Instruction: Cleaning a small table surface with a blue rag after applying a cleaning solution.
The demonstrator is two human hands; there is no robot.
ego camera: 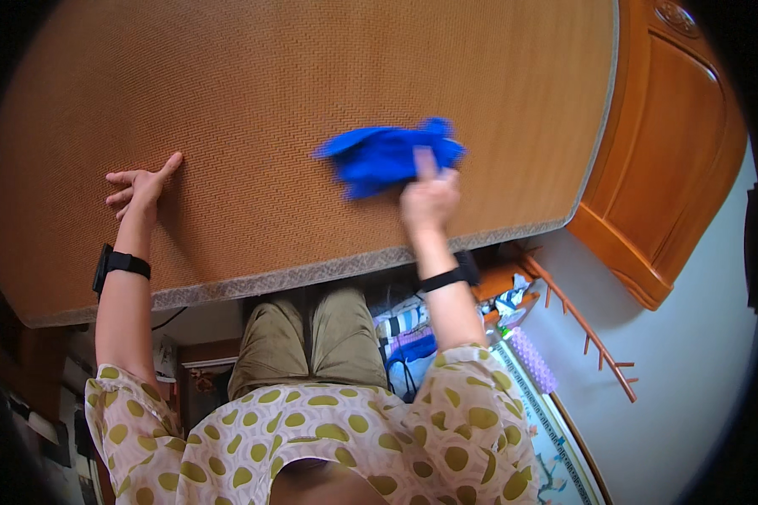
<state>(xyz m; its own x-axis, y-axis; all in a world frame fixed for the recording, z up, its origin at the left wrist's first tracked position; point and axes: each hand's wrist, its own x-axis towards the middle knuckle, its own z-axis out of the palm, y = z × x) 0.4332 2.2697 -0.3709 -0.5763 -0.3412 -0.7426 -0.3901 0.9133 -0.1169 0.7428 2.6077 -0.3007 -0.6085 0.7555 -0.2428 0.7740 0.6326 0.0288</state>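
Note:
A woven mat [259, 82] with a grey patterned cloth border [303, 274] covers the broad bed-like surface before me. My right hand [431, 199], blurred, holds a crumpled blue cloth [379, 158] against the mat, one finger stretched over the fabric. The cloth's edges are blurred too. To the left, my left hand [140, 188] leans on the mat with fingers apart and nothing in its grasp. Its palm is turned out of sight. A black band circles each wrist.
At the right stands a carved wooden headboard [657, 145] by a pale wall. A wooden coat rack [584, 328] with pegs slants below it. Folded textiles [404, 331], a purple bumpy roller [532, 360] and a framed picture [546, 429] lie near my right arm.

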